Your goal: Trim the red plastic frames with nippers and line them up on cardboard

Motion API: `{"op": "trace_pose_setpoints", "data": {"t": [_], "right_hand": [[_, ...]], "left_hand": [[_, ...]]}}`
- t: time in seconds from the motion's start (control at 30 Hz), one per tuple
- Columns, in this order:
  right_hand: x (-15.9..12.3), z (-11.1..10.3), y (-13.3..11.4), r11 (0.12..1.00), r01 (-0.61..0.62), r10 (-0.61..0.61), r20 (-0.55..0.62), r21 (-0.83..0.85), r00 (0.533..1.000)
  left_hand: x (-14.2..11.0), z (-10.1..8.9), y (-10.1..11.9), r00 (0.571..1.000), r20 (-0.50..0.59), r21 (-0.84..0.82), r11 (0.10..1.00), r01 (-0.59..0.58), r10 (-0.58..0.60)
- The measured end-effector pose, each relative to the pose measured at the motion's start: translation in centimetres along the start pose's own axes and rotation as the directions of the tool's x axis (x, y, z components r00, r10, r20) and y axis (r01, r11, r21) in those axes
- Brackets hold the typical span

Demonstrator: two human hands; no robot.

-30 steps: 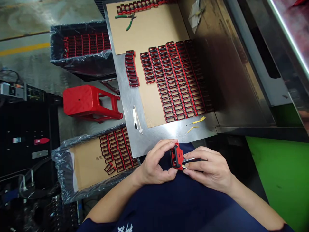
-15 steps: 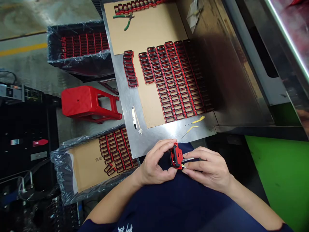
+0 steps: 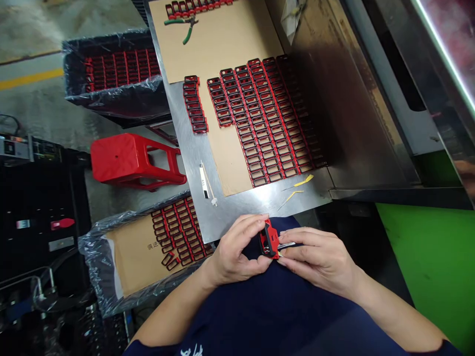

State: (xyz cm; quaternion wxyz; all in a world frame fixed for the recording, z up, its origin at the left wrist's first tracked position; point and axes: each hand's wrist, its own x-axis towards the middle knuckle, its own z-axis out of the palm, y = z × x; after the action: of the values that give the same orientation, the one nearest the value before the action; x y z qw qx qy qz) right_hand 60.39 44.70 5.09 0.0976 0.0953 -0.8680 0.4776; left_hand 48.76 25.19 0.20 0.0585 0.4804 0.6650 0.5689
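The left hand [image 3: 237, 249] has its grip closed on a small red and black frame [image 3: 269, 239], thumb below and fingers curled over the top, holding it on edge above the person's dark blue lap. The right hand [image 3: 322, 258] meets it from the other side, its grip pinched narrow around a thin metal tool [image 3: 286, 244] whose tip touches the frame's right face.

Just beyond the two hands lies the near edge of the steel surface [image 3: 252, 207]. Two yellow slivers [image 3: 301, 184] lie on it just past the right hand, and a white pen-like tool [image 3: 205, 182] lies past the left hand. Farther out, rows of finished frames [image 3: 260, 121] cover a cardboard sheet [image 3: 230, 158], with green-handled pliers [image 3: 183, 25] at its far end.

Left of the left hand, a plastic-lined bin [image 3: 133, 252] holds more frames on cardboard. Beyond it stands a red stool [image 3: 129, 160], and farther still a second bin [image 3: 111, 74] of frames.
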Motion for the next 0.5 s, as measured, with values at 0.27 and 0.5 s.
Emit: {"op": "trace_pose_setpoints", "data": {"t": [0.27,0.5], "right_hand": [[0.58,-0.16,-0.57,1.0,0.012,-0.012,0.043,-0.003,0.999],[0.63,0.15,-0.72,0.999,0.034,-0.033,0.025,-0.021,0.999]], "left_hand": [[-0.25,-0.03,-0.2,1.0,-0.001,0.002,1.0,0.01,-0.01],[-0.3,0.11,-0.14,1.0,-0.023,0.014,1.0,0.019,-0.019]]}}
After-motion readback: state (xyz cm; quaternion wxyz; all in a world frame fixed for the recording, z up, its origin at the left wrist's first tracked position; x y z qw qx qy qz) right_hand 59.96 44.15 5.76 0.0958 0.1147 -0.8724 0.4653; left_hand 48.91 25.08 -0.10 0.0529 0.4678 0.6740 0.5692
